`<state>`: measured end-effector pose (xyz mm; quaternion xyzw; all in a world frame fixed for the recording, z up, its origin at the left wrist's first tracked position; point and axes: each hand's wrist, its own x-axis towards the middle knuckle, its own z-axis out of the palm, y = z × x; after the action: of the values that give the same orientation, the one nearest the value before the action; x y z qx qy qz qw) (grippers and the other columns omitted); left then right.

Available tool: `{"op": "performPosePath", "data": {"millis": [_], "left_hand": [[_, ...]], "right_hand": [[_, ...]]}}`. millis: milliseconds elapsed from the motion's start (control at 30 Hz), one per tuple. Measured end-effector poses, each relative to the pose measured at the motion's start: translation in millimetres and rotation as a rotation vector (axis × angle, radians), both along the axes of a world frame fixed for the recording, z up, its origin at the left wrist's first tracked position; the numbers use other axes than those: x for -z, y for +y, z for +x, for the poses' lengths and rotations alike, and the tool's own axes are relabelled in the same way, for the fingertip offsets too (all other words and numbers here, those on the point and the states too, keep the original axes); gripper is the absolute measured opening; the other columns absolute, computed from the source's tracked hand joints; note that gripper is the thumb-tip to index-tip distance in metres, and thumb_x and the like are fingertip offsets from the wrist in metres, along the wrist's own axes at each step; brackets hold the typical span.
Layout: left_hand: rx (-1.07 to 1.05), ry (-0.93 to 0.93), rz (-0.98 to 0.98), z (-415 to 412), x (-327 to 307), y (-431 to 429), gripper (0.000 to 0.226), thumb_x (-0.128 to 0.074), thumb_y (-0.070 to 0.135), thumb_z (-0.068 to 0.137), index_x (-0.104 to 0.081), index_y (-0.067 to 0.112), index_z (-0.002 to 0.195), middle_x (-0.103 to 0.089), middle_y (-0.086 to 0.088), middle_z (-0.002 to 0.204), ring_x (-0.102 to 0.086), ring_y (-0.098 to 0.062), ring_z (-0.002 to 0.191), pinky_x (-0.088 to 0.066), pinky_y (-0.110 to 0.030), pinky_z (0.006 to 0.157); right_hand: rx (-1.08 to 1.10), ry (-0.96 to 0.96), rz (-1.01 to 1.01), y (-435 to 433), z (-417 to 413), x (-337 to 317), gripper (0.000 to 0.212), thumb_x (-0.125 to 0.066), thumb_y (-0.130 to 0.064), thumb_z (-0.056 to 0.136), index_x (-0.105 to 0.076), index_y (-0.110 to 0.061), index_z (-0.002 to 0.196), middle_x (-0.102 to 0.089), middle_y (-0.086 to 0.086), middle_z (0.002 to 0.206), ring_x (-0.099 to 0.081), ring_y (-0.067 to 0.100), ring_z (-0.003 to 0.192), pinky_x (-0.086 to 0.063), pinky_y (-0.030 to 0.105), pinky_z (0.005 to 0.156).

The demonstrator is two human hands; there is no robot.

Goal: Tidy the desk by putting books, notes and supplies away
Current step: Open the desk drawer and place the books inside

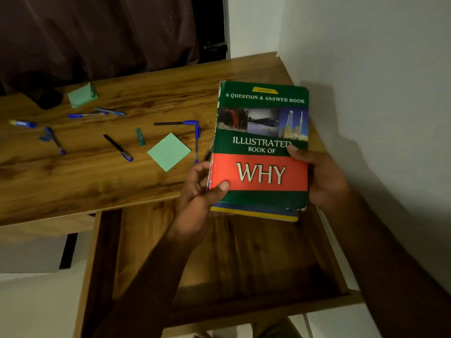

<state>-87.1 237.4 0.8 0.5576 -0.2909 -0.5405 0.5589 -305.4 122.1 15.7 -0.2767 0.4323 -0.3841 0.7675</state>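
The green-and-red Illustrated Book of WHY is held face up in the air, over the front right part of the wooden desk and the open drawer below it. A second book with blue and yellow edges is stacked directly beneath it. The left hand grips the pair low on the spine side, thumb pressed on the red band and fingers curled round the edge; the right hand grips the opposite long edge, thumb on the cover by the title, its fingers hidden behind. The drawer is pulled out, its wooden bottom in shadow. Left of the books on the desk lies a square green sticky-note pad, with a blue-capped pen just beside it and another pen at a right angle above. Further left are a short teal piece, a black pen, scattered blue pens and a second green pad near the back edge. A dark curtain hangs behind the desk, and a pale wall stands on the right
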Motion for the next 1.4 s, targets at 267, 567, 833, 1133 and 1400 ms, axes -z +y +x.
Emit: {"op": "performPosePath", "data": {"millis": [267, 567, 833, 1133, 1400], "left_hand": [[0.154, -0.125, -0.067, 24, -8, 90, 0.045, -0.073, 0.010, 0.071, -0.052, 0.019, 0.109, -0.075, -0.008, 0.104, -0.071, -0.024, 0.099, -0.055, -0.033, 0.078], [0.378, 0.020, 0.224, 27, -2, 136, 0.029, -0.069, 0.031, 0.088, -0.063, 0.030, 0.116, -0.073, -0.008, 0.112, -0.068, -0.034, 0.107, -0.049, -0.061, 0.096], [0.376, 0.067, 0.513, 4, 31, 118, 0.015, -0.061, 0.026, 0.094, -0.067, 0.022, 0.107, -0.076, -0.010, 0.100, -0.069, -0.036, 0.102, -0.051, -0.062, 0.093], [0.187, 0.185, 0.714, -12, 86, 79, 0.020, -0.070, 0.032, 0.080, -0.072, 0.025, 0.099, -0.073, -0.018, 0.108, -0.066, -0.045, 0.104, -0.049, -0.068, 0.088], [0.333, -0.096, 0.737, -34, 99, 42, 0.033, -0.048, 0.037, 0.101, -0.045, 0.024, 0.131, -0.062, -0.008, 0.126, -0.062, -0.034, 0.111, -0.058, -0.057, 0.079]], "right_hand": [[0.045, -0.033, -0.290, 91, 6, -10, 0.053, -0.059, 0.008, 0.083, -0.058, -0.015, 0.131, -0.071, 0.013, 0.113, -0.071, 0.029, 0.096, -0.061, 0.043, 0.076], [-0.008, 0.160, 0.022, 172, -14, -8, 0.057, -0.069, -0.005, 0.078, -0.057, -0.007, 0.133, -0.073, 0.022, 0.104, -0.073, 0.035, 0.081, -0.062, 0.045, 0.070], [-0.118, 0.399, 0.341, 149, -26, 13, 0.042, -0.076, -0.012, 0.083, -0.064, -0.008, 0.123, -0.074, 0.024, 0.109, -0.074, 0.042, 0.091, -0.060, 0.056, 0.074], [-0.223, 0.620, 0.390, 78, -12, 54, 0.034, -0.079, -0.011, 0.083, -0.064, -0.005, 0.113, -0.074, 0.022, 0.101, -0.074, 0.039, 0.083, -0.061, 0.049, 0.067], [-0.298, 0.972, 0.119, 49, -8, 97, 0.037, -0.071, -0.024, 0.089, -0.057, -0.014, 0.121, -0.067, 0.008, 0.113, -0.066, 0.024, 0.094, -0.050, 0.034, 0.071]]}}
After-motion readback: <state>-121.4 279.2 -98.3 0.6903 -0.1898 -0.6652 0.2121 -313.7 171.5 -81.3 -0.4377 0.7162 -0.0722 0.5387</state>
